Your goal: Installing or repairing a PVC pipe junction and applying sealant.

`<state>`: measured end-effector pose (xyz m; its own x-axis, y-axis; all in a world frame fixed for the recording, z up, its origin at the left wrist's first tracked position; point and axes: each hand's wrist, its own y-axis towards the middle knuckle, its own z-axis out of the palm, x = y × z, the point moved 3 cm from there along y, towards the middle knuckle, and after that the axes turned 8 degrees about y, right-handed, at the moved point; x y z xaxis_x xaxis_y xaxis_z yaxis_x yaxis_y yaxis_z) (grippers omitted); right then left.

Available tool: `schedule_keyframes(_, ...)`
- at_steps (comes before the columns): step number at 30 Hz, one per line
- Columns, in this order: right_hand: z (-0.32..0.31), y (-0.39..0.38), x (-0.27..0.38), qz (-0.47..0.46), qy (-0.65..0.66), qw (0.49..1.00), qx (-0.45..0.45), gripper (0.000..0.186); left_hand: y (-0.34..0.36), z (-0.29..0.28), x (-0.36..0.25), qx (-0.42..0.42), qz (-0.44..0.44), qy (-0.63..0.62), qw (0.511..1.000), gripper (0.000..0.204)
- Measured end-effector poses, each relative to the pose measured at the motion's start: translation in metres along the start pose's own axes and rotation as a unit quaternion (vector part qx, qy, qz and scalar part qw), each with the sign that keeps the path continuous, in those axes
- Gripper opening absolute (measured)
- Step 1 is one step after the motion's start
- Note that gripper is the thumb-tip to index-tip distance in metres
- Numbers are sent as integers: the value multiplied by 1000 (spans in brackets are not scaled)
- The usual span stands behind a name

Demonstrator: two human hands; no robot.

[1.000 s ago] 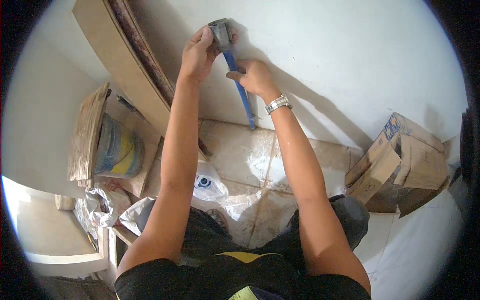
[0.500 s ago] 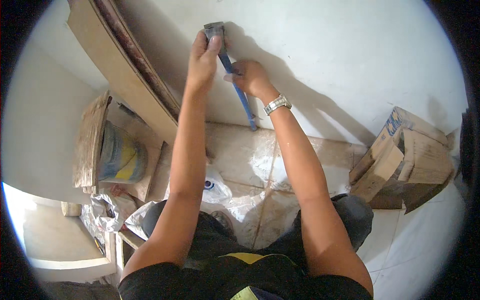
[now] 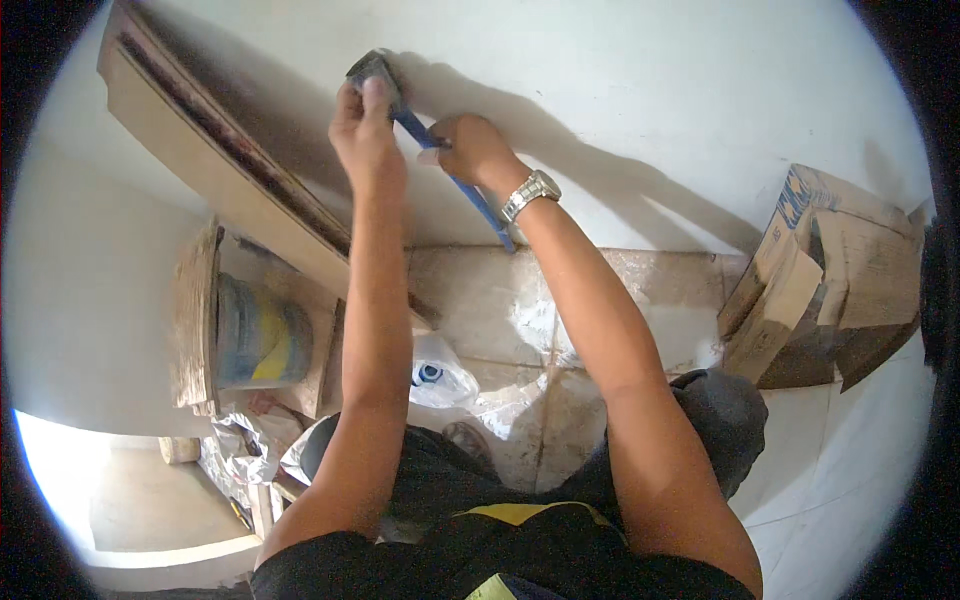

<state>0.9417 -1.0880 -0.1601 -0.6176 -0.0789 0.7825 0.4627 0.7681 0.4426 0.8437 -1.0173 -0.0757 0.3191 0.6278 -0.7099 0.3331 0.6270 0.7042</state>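
Note:
Against the white wall (image 3: 660, 90), my left hand (image 3: 368, 135) grips the dark grey case of a tape measure (image 3: 371, 70), thumb on its front. Its blue blade (image 3: 480, 205) runs slantwise down and right to where wall meets floor. My right hand (image 3: 475, 150), with a metal watch (image 3: 531, 196) at the wrist, is closed at the middle of the blade, fingers bent against it. A small dark tip shows at those fingers; whether it is a separate thing I cannot tell.
Long boards (image 3: 220, 180) lean on the wall at left. Below them are a blue-yellow bucket (image 3: 262, 335) and a wooden panel (image 3: 197, 320). A white plastic bag (image 3: 440, 375) lies on the dusty tiled floor (image 3: 460, 290). An opened cardboard box (image 3: 870, 260) stands at right.
The case with my left hand has moved left, and the blade slants more. My right hand has shifted left along with it. The whole view has also shifted slightly.

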Motion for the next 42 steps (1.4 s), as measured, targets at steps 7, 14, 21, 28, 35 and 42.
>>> schedule_keyframes(7, -5, -5, 7, 0, 17, 1000, -8, 33, 31, -19, 2, 239, -192, -202, 930, 32)
schedule_keyframes(14, -6, -6, 7, 17, 10, 1000, 21, 29, 18, -1, -17, 178, -94, 33, 979, 29)
schedule_keyframes(21, -5, -7, 10, 17, 41, 998, 34, 30, 22, -19, -2, 256, -132, -103, 952, 28)
schedule_keyframes(28, -1, -4, 1, -33, 52, 998, -18, 31, 4, -12, -2, 87, -15, 164, 983, 18)
schedule_keyframes(35, -4, -7, 16, -32, 44, 999, 4, 34, 34, -33, 2, 297, -99, 21, 950, 26)
schedule_keyframes(42, 1, -5, 13, -4, -3, 1000, 23, 34, 12, -17, 16, 138, -54, 22, 989, 30)
